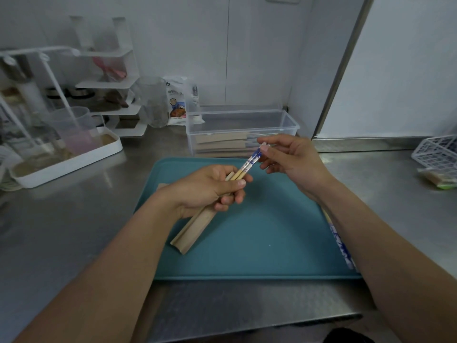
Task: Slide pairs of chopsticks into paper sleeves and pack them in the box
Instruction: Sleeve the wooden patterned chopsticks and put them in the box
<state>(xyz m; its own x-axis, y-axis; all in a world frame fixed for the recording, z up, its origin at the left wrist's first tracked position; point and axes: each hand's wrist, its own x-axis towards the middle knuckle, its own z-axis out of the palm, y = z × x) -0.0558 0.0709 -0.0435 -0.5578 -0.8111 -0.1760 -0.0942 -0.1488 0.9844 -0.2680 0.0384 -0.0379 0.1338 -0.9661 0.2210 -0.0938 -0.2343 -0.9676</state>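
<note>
A pair of chopsticks (249,163) with blue-and-white patterned tops sticks partly out of a brown paper sleeve (191,230). My left hand (210,188) grips the sleeve's open end and the chopsticks above the teal tray (259,256). My right hand (291,159) pinches the chopsticks' patterned upper end. Behind the tray stands a clear plastic box (241,131) with several sleeved pairs lying flat inside. More patterned chopsticks (342,246) lie along the tray's right edge, mostly hidden by my right forearm.
A white rack with jars and a white tray (71,154) stand at the left on the steel counter. A snack bag (176,100) and a clear jar (153,102) sit behind. A white wire basket (437,153) is at the far right.
</note>
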